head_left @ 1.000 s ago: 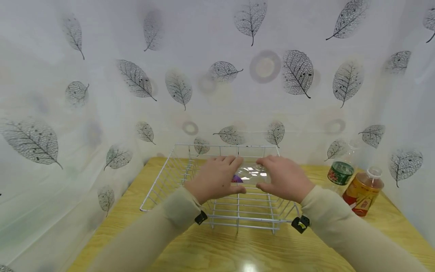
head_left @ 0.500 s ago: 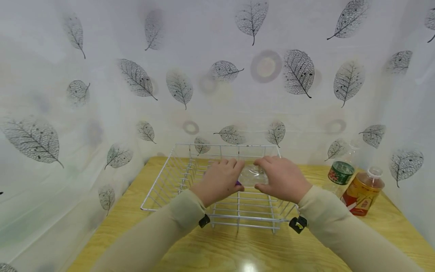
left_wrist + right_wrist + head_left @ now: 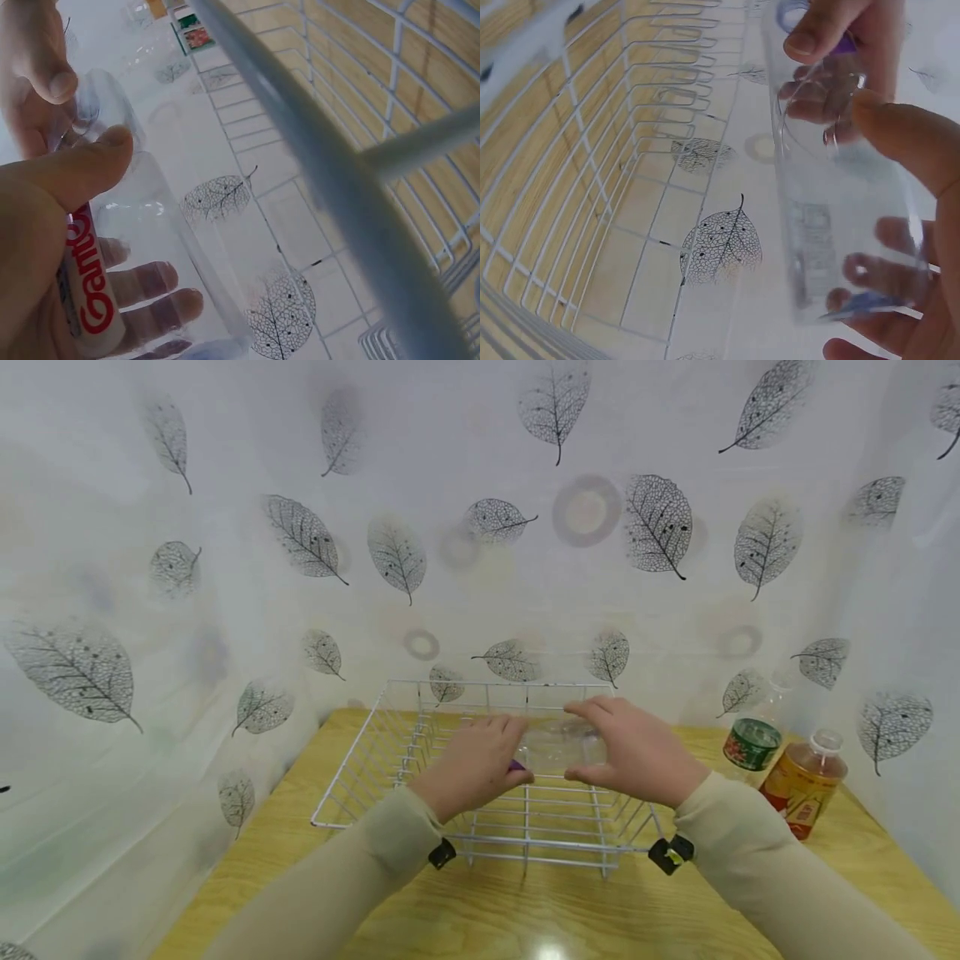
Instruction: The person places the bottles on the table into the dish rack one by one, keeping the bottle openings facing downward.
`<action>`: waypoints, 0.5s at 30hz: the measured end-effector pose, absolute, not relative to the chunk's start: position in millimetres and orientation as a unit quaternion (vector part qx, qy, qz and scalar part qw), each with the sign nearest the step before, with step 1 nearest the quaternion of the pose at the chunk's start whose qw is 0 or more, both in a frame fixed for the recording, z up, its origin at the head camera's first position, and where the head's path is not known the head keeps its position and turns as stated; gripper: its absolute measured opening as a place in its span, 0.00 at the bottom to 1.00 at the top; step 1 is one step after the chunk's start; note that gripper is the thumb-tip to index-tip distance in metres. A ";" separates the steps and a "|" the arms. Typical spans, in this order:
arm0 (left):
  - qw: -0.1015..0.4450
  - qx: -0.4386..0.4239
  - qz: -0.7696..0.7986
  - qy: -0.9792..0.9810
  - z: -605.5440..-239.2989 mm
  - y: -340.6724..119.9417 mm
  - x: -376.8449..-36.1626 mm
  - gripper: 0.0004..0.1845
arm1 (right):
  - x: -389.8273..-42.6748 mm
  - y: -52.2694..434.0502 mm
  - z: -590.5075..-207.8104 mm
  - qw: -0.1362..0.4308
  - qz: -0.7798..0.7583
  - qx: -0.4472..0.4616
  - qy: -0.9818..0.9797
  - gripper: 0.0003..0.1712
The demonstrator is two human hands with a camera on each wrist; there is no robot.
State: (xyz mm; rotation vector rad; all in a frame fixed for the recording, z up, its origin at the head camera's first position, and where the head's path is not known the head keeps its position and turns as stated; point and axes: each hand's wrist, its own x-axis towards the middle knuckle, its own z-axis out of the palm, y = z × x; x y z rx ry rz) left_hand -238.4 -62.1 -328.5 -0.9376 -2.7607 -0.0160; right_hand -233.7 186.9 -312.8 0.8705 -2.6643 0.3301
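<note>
White wire rack (image 3: 360, 768), yellow wood table (image 3: 525, 910), grey leaf-patterned white curtain (image 3: 300, 535).

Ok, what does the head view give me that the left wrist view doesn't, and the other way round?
Only the head view shows both sleeves, the wooden table, the whole white wire rack, and two bottles at the right: a green-labelled bottle and an orange bottle.

Only the left wrist view shows red lettering on a white label, seen close.

Both show the left hand and right hand gripping the clear plastic bottle over the rack.
</note>
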 end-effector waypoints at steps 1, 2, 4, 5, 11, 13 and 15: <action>0.111 -0.319 -0.016 -0.941 -328.2 -64.4 -238.0 0.38 | -233.0 189.4 -311.8 0.152 0.142 0.297 -0.932 0.51; 0.110 -0.319 -0.024 -0.941 -327.8 -66.7 -237.6 0.38 | -232.0 191.8 -310.5 0.145 0.171 0.290 -0.930 0.52; 0.110 -0.319 -0.043 -0.941 -327.1 -70.8 -236.8 0.37 | -231.9 197.2 -309.1 0.131 0.237 0.275 -0.923 0.54; 0.111 -0.317 -0.054 -0.940 -326.6 -72.6 -236.3 0.37 | -231.8 199.7 -308.6 0.124 0.271 0.268 -0.916 0.54; 0.113 -0.292 -0.127 -0.941 -324.2 -76.8 -233.3 0.40 | -233.9 210.2 -309.8 0.066 0.443 0.239 -0.861 0.51; 0.099 -0.287 -0.180 -0.936 -324.8 -75.8 -231.8 0.41 | -233.6 210.1 -310.4 0.040 0.491 0.234 -0.838 0.50; 0.072 -0.286 -0.253 -0.922 -326.5 -73.7 -230.3 0.41 | -233.3 207.7 -310.7 0.018 0.536 0.232 -0.811 0.48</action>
